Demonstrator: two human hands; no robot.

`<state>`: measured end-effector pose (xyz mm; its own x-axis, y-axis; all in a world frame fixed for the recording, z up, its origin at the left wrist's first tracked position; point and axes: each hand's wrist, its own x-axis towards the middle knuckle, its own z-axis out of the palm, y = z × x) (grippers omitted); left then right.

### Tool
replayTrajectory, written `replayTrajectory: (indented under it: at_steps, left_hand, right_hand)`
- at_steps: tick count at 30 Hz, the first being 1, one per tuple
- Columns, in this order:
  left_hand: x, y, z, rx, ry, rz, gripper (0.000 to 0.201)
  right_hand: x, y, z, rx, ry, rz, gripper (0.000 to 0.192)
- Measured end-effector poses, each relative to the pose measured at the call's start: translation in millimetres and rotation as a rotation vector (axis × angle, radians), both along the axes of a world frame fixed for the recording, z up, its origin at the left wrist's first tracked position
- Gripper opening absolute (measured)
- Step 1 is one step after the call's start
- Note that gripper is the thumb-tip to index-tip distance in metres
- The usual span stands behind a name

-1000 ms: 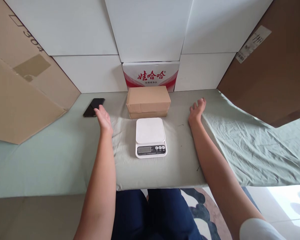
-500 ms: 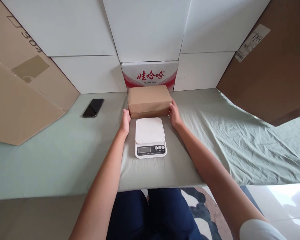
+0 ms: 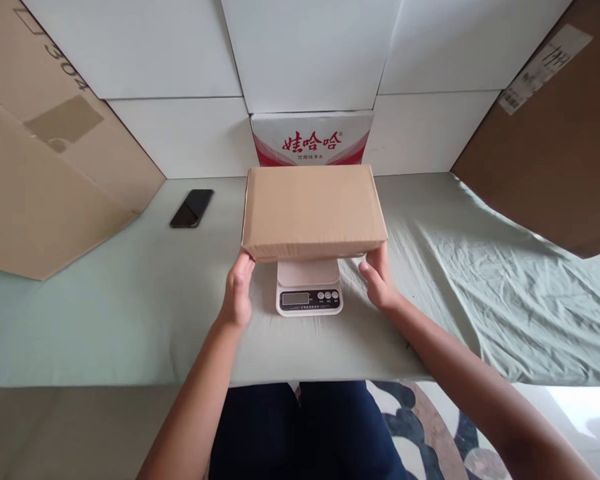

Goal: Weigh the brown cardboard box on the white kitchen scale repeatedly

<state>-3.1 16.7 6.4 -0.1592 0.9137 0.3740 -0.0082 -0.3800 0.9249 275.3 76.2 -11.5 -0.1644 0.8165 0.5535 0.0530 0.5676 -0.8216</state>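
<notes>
A brown cardboard box [image 3: 314,207] is held between my two hands, raised over the kitchen scale [image 3: 309,293]. Its bottom hides the back part of the scale's white platform; whether the two touch, I cannot tell. My left hand [image 3: 239,287] grips the box's lower left corner, with the fingers partly hidden beneath it. At the lower right corner, my right hand [image 3: 378,277] supports the box with its fingers under the edge. The scale's display and round buttons face me, and no digits can be made out.
A black phone [image 3: 192,209] lies on the green cloth [image 3: 130,300] to the left. Behind the box stands a white and red carton [image 3: 313,137] against white panels. Large cardboard sheets flank the table, one on the left [image 3: 65,193] and one on the right [image 3: 545,160].
Both hands have lifted the cardboard box from behind the scale and brought it toward me, over the platform. The scale and phone stay put on the cloth; the view has shifted slightly.
</notes>
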Motion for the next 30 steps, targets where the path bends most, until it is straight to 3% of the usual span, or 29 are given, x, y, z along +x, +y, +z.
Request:
replayTrajectory:
  at_steps: [4,13,30]
  left_hand:
    - [9.6,-27.6,-10.3,-0.011,-0.006,-0.013,0.084]
    - [10.0,-23.8,-8.8,-0.091,-0.035,0.025,0.091]
    - [8.9,-27.8,-8.3,-0.096,-0.021,0.055,0.090]
  right_hand:
    - [3.0,-29.5,-9.5,-0.036,-0.002,-0.037,0.078]
    - [-5.4,-34.4,3.5,-0.062,-0.029,-0.056,0.074]
    - [-5.7,-33.8,7.4,-0.031,-0.034,-0.077,0.071]
